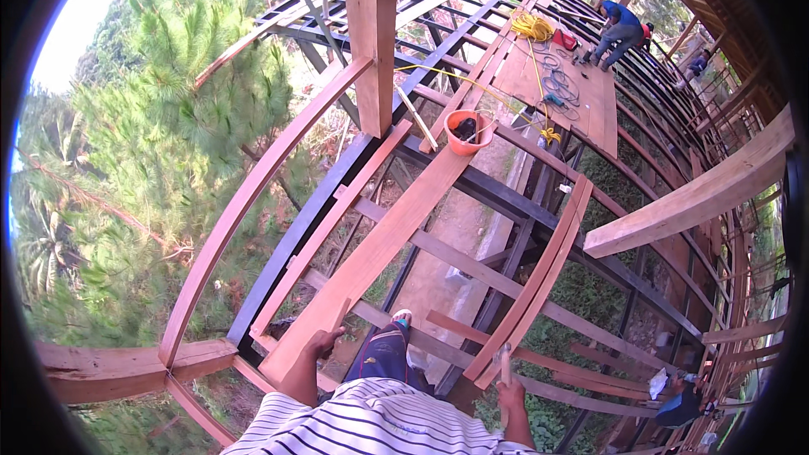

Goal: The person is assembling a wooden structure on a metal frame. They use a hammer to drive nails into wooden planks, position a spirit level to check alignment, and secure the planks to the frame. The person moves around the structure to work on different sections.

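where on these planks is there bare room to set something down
Bare wood runs along the long plank between the left hand and the orange bucket. The far platform is crowded with cables and a crouching person.

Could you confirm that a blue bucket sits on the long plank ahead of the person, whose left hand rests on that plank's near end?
Not quite: the bucket is orange, not blue, as the head view shows. It does sit on the long plank, and the left hand rests on its near end.

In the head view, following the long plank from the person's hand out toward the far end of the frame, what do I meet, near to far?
Left hand on the near end of the long plank → orange bucket → wide board platform with coiled cables → yellow rope coil → crouching person in blue.
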The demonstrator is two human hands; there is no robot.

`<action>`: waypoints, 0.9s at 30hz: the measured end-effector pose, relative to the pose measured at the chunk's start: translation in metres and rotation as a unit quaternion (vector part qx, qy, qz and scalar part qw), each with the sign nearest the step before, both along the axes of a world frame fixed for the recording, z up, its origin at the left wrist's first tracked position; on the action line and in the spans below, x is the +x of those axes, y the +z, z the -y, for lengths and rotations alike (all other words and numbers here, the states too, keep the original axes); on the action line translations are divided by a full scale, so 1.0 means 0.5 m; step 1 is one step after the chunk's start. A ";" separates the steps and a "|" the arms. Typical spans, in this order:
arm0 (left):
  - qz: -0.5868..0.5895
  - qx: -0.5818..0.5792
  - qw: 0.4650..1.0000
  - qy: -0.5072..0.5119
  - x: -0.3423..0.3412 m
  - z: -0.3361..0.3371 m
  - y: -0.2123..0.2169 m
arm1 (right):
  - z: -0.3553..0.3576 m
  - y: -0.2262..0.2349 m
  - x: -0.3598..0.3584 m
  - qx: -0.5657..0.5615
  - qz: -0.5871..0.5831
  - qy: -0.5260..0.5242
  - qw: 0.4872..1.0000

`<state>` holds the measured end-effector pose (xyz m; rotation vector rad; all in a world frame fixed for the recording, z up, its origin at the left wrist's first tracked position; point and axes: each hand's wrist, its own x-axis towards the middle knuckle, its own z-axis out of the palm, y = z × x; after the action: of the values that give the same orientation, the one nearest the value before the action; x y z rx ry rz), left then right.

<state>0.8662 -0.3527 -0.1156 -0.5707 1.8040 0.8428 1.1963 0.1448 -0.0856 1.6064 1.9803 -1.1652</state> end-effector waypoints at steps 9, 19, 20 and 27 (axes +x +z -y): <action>-0.076 0.158 0.961 0.214 -0.165 -0.089 0.089 | -0.053 0.182 -0.568 0.149 0.031 0.297 0.943; 0.117 0.044 0.762 0.635 0.127 0.120 -0.115 | -0.041 0.090 -0.938 0.013 0.234 0.526 0.818; 0.093 0.022 0.749 0.656 0.146 0.110 -0.105 | -0.054 0.052 -0.969 0.007 0.252 0.560 0.789; 0.069 0.004 0.663 0.745 0.104 0.026 -0.015 | 0.106 0.044 -1.371 0.001 0.320 0.595 0.737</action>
<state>0.9180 -0.3659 -0.1233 -2.1435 0.8231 1.7400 0.5109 0.0920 -0.0634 0.3094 1.8528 -0.0463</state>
